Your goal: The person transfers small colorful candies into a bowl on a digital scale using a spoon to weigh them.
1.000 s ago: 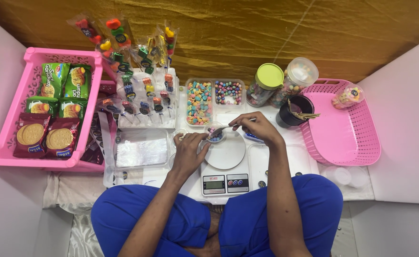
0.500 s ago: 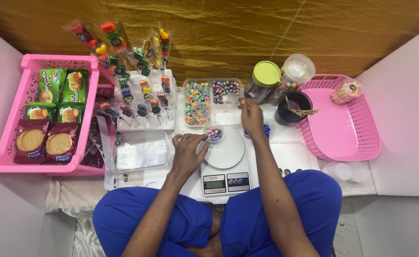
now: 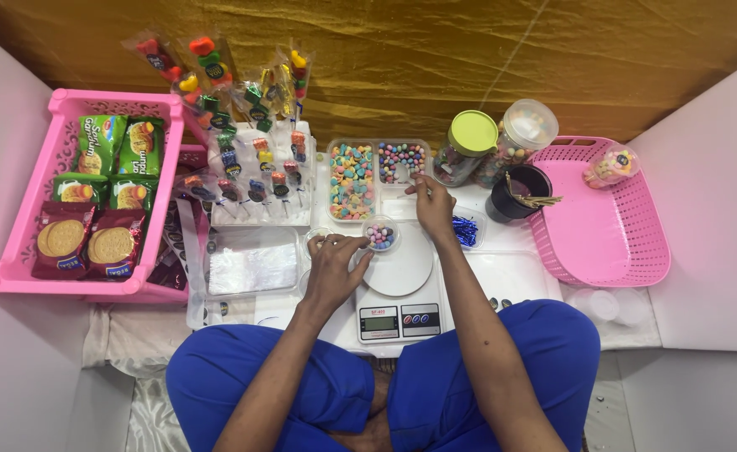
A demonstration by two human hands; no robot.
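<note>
Two pink baskets point(image 3: 84, 192), two jars point(image 3: 469, 146), one scale point(image 3: 398, 293).

Pink latticed baskets point(image 3: 628, 243); gold backdrop point(image 3: 469, 59); blue trousers point(image 3: 301, 385); white scale point(image 3: 398, 289); lime-green jar lid point(image 3: 474, 132); pastel multicoloured candies point(image 3: 353, 180).

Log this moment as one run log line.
left hand: rests beside small candy cup | right hand: at divided candy tray | cup: on scale

Small home sweet-packing corner: kitchen scale point(image 3: 395, 289) at centre, candy trays point(image 3: 377, 177) behind it, pink snack basket point(image 3: 17, 243) far left.
</note>
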